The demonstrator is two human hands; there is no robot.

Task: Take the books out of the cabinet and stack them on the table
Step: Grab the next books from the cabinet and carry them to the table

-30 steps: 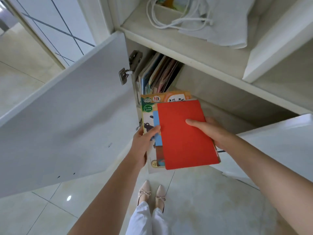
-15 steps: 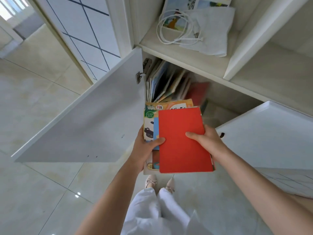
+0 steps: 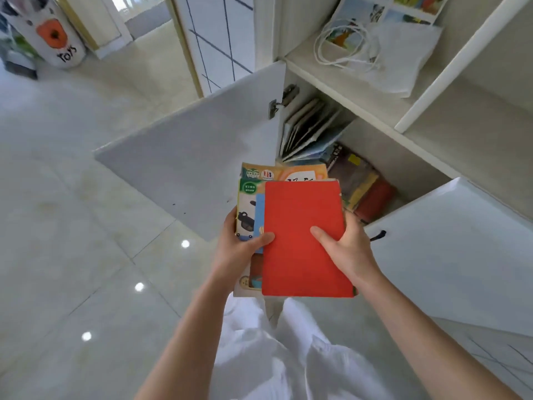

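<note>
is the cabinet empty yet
Not empty: leaning books and a flat pile remain inside the cabinet, behind its open doors.

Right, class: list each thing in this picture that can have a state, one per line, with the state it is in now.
left cabinet door: swung open.
right cabinet door: swung open.
stack of books: held outside the cabinet, red book on top.
left hand: gripping the stack's left edge.
right hand: gripping the stack's right edge.
books in the cabinet: not yet taken out, leaning.
white cable: coiled on the shelf above.

Held books (image 3: 302, 241) before cabinet (image 3: 375, 116); more books (image 3: 311, 131) inside
</note>
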